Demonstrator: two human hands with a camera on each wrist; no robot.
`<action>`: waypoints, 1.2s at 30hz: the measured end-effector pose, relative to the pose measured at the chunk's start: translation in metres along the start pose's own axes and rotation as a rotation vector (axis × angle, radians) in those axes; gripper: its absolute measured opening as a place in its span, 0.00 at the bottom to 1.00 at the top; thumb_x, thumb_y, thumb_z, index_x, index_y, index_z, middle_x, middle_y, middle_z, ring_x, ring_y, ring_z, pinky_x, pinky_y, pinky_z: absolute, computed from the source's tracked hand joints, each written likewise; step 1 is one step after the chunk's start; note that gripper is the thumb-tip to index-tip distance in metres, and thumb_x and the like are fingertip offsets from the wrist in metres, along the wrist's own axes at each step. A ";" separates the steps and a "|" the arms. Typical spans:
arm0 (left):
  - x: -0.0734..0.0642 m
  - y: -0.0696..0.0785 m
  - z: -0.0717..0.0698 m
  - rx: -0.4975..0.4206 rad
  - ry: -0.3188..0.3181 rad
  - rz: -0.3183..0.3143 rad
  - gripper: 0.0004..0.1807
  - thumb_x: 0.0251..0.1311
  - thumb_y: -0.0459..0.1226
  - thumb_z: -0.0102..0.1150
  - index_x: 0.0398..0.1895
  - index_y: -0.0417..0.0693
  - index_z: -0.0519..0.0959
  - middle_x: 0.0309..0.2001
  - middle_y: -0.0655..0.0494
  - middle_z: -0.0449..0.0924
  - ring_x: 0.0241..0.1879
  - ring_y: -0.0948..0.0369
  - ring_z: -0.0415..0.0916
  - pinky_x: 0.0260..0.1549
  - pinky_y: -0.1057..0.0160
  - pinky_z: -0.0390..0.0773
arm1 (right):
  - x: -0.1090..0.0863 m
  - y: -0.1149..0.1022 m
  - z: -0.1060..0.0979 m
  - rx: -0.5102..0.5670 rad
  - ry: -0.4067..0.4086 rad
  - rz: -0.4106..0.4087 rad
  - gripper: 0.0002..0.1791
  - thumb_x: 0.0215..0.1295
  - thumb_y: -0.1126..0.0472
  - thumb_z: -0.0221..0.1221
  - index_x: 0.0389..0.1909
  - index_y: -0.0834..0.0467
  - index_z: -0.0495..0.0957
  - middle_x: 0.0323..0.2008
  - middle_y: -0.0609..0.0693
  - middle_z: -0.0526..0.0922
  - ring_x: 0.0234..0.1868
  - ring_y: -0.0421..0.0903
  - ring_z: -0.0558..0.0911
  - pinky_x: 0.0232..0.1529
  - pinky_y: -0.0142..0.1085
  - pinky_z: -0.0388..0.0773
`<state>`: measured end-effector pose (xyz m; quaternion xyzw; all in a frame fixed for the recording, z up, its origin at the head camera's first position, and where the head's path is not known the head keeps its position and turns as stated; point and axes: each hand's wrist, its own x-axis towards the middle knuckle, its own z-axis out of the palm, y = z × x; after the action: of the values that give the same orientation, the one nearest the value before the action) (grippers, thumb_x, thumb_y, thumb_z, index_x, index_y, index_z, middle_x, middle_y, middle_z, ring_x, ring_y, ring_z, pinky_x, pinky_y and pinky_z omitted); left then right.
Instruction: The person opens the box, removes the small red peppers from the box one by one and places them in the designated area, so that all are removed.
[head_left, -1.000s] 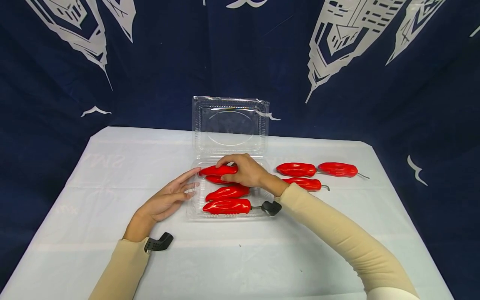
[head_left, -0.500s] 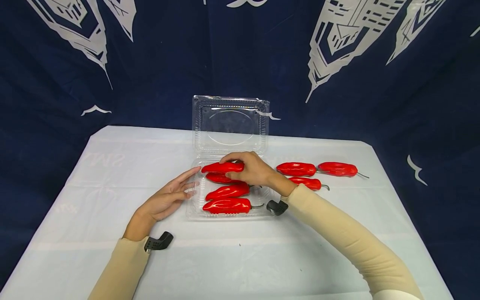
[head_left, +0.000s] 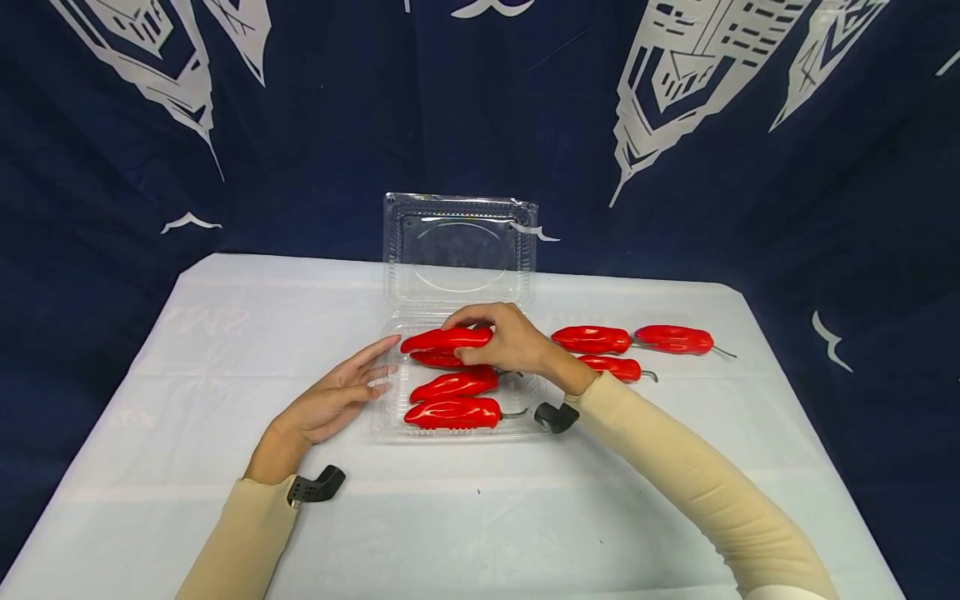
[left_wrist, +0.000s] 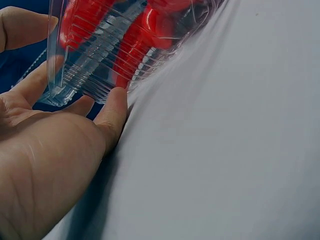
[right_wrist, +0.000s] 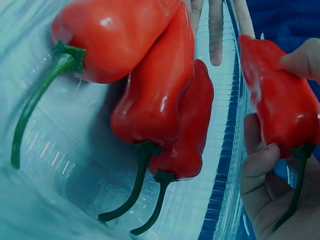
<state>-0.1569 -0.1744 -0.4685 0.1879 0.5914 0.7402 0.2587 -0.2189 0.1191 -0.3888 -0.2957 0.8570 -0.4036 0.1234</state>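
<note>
While your left hand (head_left: 333, 404), fingers spread, rests against the clear container (head_left: 393, 425), your right hand (head_left: 506, 337) pinches a red pepper (head_left: 442, 339) above its far side. You look about halfway: three peppers (head_left: 450, 413) lie inside, three more peppers (head_left: 592, 339) on the table (head_left: 525, 517).

A white-covered table (head_left: 465, 542) bears an open clear container (head_left: 450, 438) and, right of it, three red peppers (head_left: 591, 339).
</note>
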 end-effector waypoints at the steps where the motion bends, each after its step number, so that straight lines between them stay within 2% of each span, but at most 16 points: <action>1: 0.000 0.000 0.000 0.001 0.000 -0.002 0.41 0.66 0.24 0.45 0.81 0.51 0.48 0.81 0.52 0.33 0.75 0.40 0.43 0.65 0.67 0.66 | -0.001 0.000 0.000 0.005 0.004 -0.007 0.19 0.54 0.64 0.66 0.49 0.50 0.85 0.49 0.48 0.86 0.45 0.46 0.83 0.47 0.36 0.82; 6: 0.000 0.000 0.000 0.001 0.008 -0.009 0.41 0.66 0.23 0.44 0.81 0.52 0.48 0.81 0.52 0.33 0.75 0.40 0.42 0.65 0.68 0.67 | -0.006 0.002 -0.002 0.036 0.022 -0.047 0.20 0.56 0.65 0.65 0.51 0.50 0.85 0.48 0.47 0.86 0.44 0.45 0.83 0.46 0.37 0.82; 14: 0.000 -0.001 0.001 -0.001 0.012 -0.007 0.42 0.66 0.22 0.43 0.81 0.49 0.45 0.81 0.52 0.32 0.76 0.39 0.39 0.65 0.69 0.67 | -0.022 0.005 -0.011 0.063 0.038 -0.096 0.20 0.58 0.64 0.64 0.53 0.50 0.84 0.47 0.47 0.87 0.39 0.46 0.81 0.32 0.35 0.80; 17: 0.000 -0.001 0.001 0.001 0.013 -0.007 0.42 0.66 0.22 0.43 0.81 0.47 0.44 0.81 0.51 0.32 0.76 0.39 0.39 0.64 0.69 0.67 | -0.028 0.007 -0.016 0.065 0.046 -0.114 0.20 0.58 0.65 0.64 0.52 0.49 0.84 0.45 0.47 0.86 0.37 0.46 0.82 0.30 0.35 0.80; 25: 0.000 -0.001 0.001 0.008 0.002 0.004 0.42 0.66 0.22 0.42 0.81 0.48 0.44 0.81 0.51 0.31 0.76 0.39 0.38 0.65 0.69 0.66 | -0.044 0.015 -0.031 0.077 0.055 -0.120 0.22 0.58 0.69 0.62 0.53 0.49 0.84 0.45 0.47 0.86 0.34 0.45 0.81 0.29 0.33 0.78; 31: 0.000 -0.002 0.001 0.009 0.000 0.010 0.42 0.66 0.21 0.42 0.81 0.49 0.45 0.81 0.52 0.30 0.76 0.39 0.39 0.65 0.70 0.66 | -0.059 0.019 -0.040 0.092 0.060 -0.109 0.23 0.58 0.73 0.61 0.54 0.54 0.83 0.45 0.50 0.85 0.29 0.44 0.77 0.27 0.30 0.73; 36: 0.000 -0.001 0.001 0.006 -0.003 0.011 0.42 0.66 0.21 0.42 0.81 0.47 0.44 0.81 0.51 0.29 0.75 0.40 0.40 0.65 0.70 0.66 | -0.071 0.027 -0.047 0.111 0.075 -0.072 0.23 0.59 0.72 0.60 0.55 0.52 0.83 0.47 0.50 0.85 0.34 0.46 0.80 0.33 0.32 0.78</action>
<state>-0.1560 -0.1733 -0.4690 0.1933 0.5923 0.7395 0.2549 -0.1947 0.2051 -0.3809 -0.3038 0.8261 -0.4655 0.0925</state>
